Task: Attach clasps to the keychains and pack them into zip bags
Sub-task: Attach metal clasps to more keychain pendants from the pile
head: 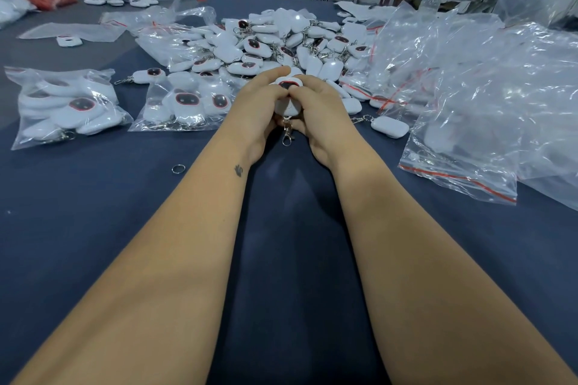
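Both hands are meeting over the middle of the dark blue table (93, 212): the left hand (256, 109) and the right hand (316, 109) are curling their fingers together around one white keychain (289, 94) with a dark red-rimmed face, and its metal clasp (287, 134) is hanging down between the wrists. Crumpled empty zip bags (469, 97) with red seal lines are lying in a large heap on the right side. Behind the hands, a pile of loose keychains (275, 44) is spreading across the table. On the left, two filled zip bags (67, 106) (184, 103) are lying flat, near each other. One single keychain (389, 127) is lying just right of the right hand. A small split ring (178, 169) is resting alone near the left forearm.
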`<state>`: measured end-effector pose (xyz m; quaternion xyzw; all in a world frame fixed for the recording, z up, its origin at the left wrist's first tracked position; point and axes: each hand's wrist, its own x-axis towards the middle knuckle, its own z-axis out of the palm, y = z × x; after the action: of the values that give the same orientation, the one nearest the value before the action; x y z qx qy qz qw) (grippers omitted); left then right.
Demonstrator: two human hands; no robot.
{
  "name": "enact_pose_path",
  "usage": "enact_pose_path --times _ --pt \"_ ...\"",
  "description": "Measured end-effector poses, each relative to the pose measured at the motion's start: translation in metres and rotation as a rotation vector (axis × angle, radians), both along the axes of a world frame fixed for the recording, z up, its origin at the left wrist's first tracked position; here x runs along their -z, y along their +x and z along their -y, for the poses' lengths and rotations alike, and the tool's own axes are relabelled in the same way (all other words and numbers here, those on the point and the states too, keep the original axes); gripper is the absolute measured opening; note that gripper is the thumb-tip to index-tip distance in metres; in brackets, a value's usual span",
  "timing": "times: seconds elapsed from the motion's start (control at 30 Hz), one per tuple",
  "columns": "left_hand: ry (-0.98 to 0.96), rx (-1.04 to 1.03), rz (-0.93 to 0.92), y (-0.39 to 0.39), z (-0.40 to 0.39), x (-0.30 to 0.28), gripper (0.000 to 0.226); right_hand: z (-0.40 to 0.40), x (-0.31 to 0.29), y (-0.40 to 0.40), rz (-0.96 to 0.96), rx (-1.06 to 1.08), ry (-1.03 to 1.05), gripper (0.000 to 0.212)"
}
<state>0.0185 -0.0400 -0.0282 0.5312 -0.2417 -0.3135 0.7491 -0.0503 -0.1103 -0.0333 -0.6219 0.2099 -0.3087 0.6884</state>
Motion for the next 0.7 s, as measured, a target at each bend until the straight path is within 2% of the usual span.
enact_pose_path --times 0.5,0.7 --pt "0.024 -0.054 0.090 0.0013 0.0006 0.0057 0.034 -0.0014 -0.0043 -0.0018 0.018 -0.035 0.072 0.023" --pt "0.049 -0.074 0.089 0.0011 0.0002 0.0044 0.032 0.0010 -0.0026 -0.0011 -0.005 -0.048 0.077 0.032"
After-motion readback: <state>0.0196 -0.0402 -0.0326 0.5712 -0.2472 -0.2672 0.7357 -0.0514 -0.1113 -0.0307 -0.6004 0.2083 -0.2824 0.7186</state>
